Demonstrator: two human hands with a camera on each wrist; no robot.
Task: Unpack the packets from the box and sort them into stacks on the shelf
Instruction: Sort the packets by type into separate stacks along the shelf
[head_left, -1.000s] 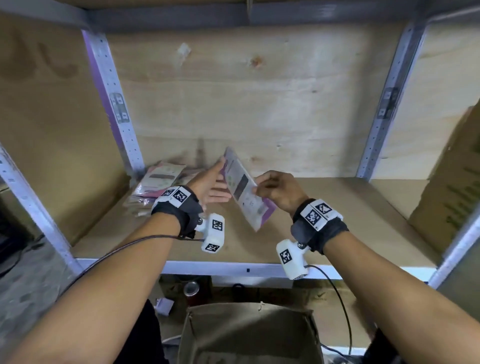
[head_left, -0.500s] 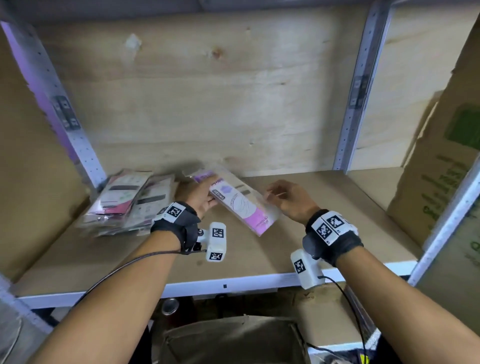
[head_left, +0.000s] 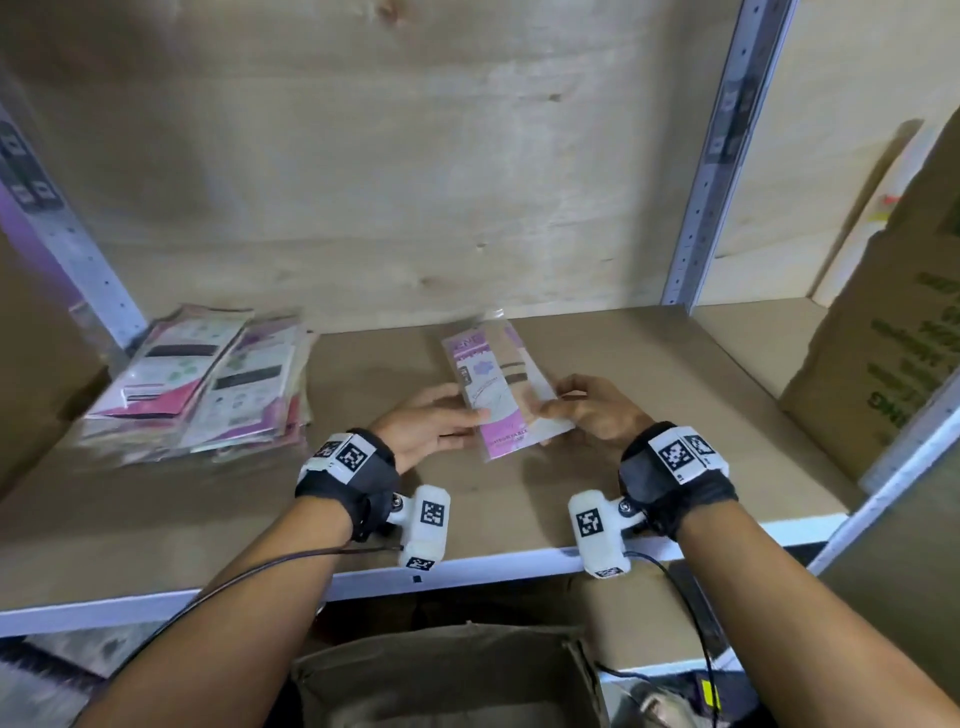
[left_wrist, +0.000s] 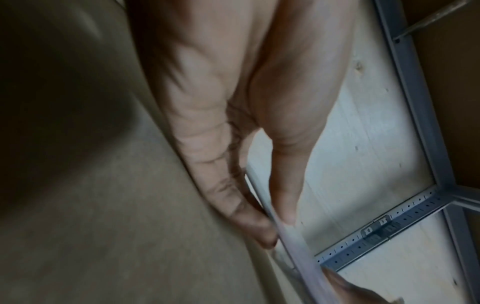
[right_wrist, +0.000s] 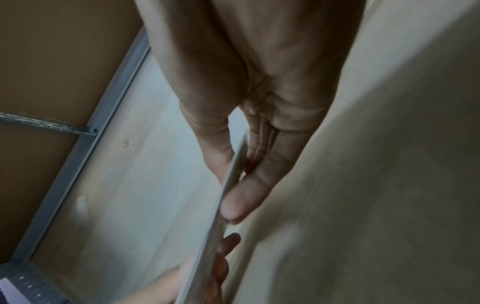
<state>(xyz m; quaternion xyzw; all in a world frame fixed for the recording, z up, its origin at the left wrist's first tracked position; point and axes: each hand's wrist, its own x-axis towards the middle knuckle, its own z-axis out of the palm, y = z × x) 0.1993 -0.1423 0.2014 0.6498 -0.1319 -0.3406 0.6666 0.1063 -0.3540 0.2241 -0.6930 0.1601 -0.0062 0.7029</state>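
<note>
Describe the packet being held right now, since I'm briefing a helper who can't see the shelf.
On the wooden shelf, right of the packet pile in its left corner, the left hand and right hand pinch one clear packet. It alone is in hand, separate from the pile.

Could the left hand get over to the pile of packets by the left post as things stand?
Probably yes: bare shelf lies between the left hand and the pile, but that hand is pinching the packet.
</note>
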